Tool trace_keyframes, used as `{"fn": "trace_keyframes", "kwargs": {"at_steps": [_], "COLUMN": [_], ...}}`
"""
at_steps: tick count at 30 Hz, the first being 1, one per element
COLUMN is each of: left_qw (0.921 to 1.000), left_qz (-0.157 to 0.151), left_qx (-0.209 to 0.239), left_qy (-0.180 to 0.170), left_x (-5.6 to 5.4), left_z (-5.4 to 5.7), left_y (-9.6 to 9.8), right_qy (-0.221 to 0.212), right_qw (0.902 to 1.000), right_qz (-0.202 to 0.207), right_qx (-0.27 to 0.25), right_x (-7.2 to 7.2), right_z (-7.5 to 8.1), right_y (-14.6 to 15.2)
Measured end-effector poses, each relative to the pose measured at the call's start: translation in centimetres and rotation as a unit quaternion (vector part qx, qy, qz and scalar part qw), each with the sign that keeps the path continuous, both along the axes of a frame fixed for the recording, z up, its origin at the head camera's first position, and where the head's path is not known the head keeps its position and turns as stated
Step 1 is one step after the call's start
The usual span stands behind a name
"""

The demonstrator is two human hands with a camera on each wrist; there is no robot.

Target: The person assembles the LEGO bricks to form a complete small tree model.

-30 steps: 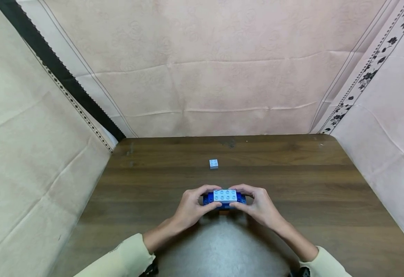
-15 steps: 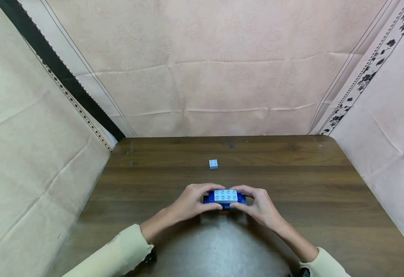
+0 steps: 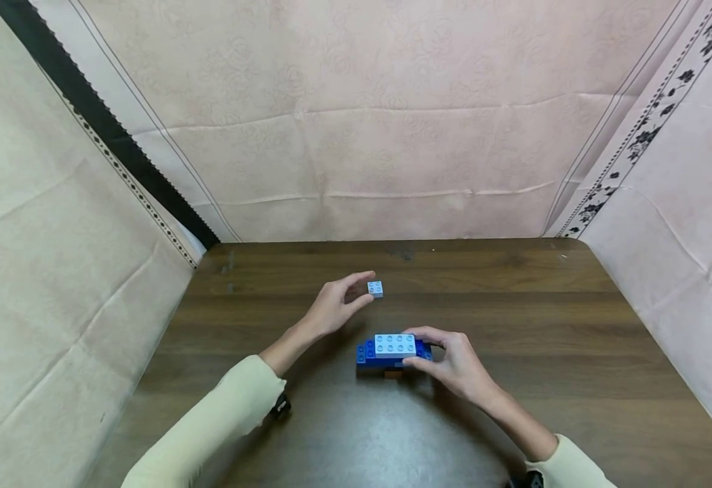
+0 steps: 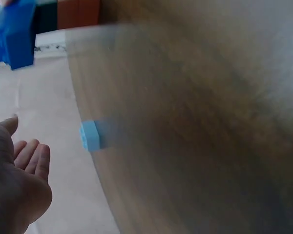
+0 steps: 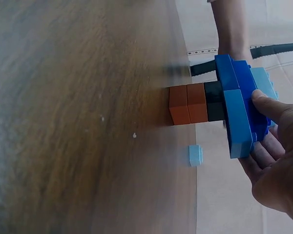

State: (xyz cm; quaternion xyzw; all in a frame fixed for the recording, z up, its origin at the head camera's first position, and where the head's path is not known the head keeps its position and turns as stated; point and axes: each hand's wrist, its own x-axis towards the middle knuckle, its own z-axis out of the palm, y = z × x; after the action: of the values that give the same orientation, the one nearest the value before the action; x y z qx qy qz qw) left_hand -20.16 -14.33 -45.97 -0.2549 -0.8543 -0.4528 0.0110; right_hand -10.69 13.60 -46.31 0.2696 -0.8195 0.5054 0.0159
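Note:
My right hand (image 3: 456,359) grips the right end of a toy-brick build (image 3: 365,355), thumb in front and fingers behind. It has a light blue studded brick (image 3: 395,346) on top and wider dark blue bricks (image 5: 249,92) below. Underneath, a dark brick (image 5: 214,101) and brown bricks (image 5: 187,105) form a narrow stem. Farther back on the table lies a small light blue brick (image 3: 376,289). My left hand (image 3: 331,306) is just left of that brick, thumb and fingers spread apart. The left wrist view shows a gap between this hand and the brick.
Brown wooden table (image 3: 484,305), its far edge against a pale cloth backdrop (image 3: 392,156). Cloth also hangs on the left and right sides. Small white specks (image 5: 134,135) lie on the table top in the right wrist view.
My left hand has let go of the build's left end and moved forward to the small light blue brick. The right hand still holds the build in nearly the same spot.

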Motion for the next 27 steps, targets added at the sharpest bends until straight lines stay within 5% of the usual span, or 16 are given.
{"fn": "trace_keyframes", "kwargs": {"at_steps": [6, 15, 27], "left_qw": [0.9967, 0.9877, 0.9843], "left_qz": [0.043, 0.057, 0.084], "left_qx": [-0.044, -0.080, -0.132], "left_qy": [-0.054, -0.122, -0.082], "left_x": [-2.0, -3.6, -4.0], "left_z": [-1.0, -2.3, -2.9], "left_y": [0.5, 1.4, 2.3], "right_qy": [-0.008, -0.005, 0.000], "right_qw": [1.0000, 1.0000, 1.0000], "right_qz": [-0.002, -0.001, 0.001], "right_qx": [0.000, 0.003, 0.004], "right_x": [0.1, 0.0, -0.1], "right_z": [0.0, -0.2, -0.2], "right_y": [0.0, 0.1, 0.1]}}
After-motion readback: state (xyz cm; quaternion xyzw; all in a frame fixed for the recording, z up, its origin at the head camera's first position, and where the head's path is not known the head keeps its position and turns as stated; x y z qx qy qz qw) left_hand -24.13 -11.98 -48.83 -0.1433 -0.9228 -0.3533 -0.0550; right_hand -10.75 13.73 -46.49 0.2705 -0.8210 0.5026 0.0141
